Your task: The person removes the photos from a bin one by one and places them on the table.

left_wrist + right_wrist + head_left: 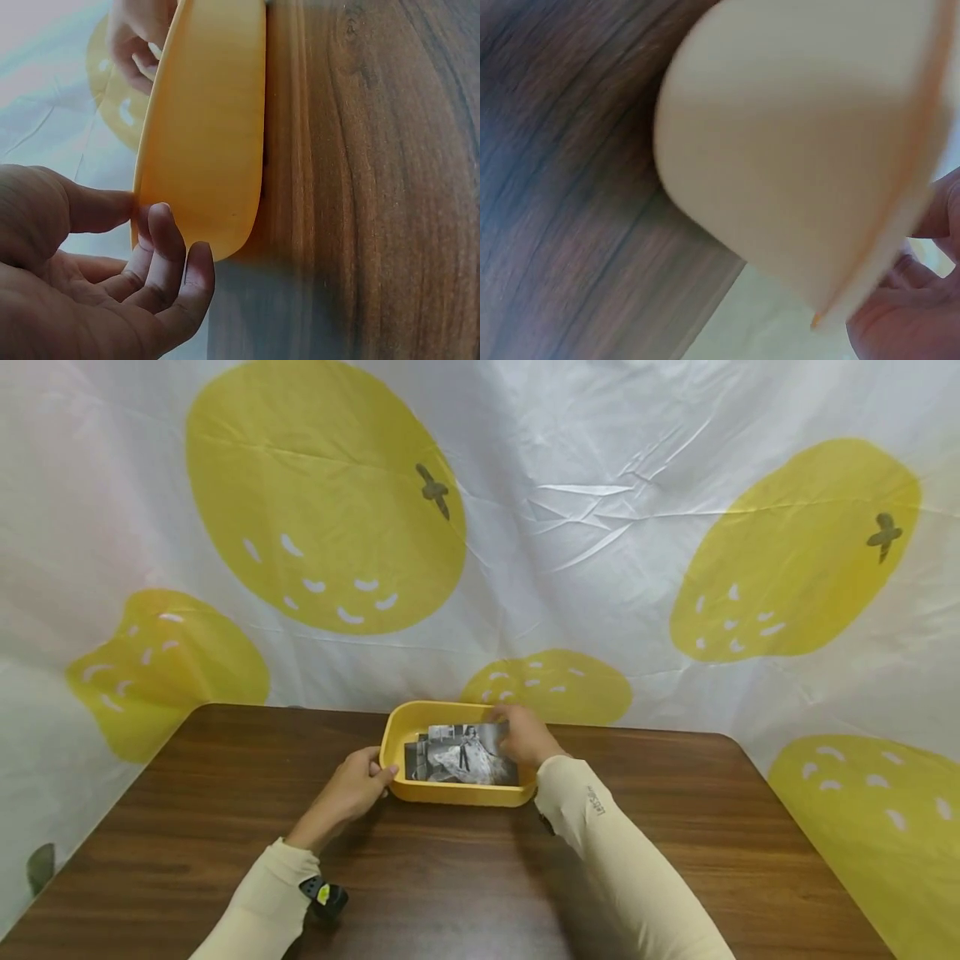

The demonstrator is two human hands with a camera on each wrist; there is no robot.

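A shallow yellow tray (pixel 457 794) sits near the far edge of the table, with several black-and-white photo cards (pixel 465 756) lying overlapped inside. The top picture shows a figure in a wide pale dress. My left hand (pixel 357 785) pinches the tray's near left corner, thumb on the rim and fingers against the outer wall, as the left wrist view also shows. Over the right end of the tray, my right hand (pixel 527 737) reaches in with bent fingers at the right edge of the top card. In the right wrist view the tray wall (pixel 780 150) hides its fingertips.
The brown wood-grain table (pixel 450 877) extends in front of the tray and to both sides. Behind it hangs a white cloth (pixel 570 568) printed with yellow lemons. A black band with a device (pixel 324 893) is strapped to the left wrist, over a cream sleeve.
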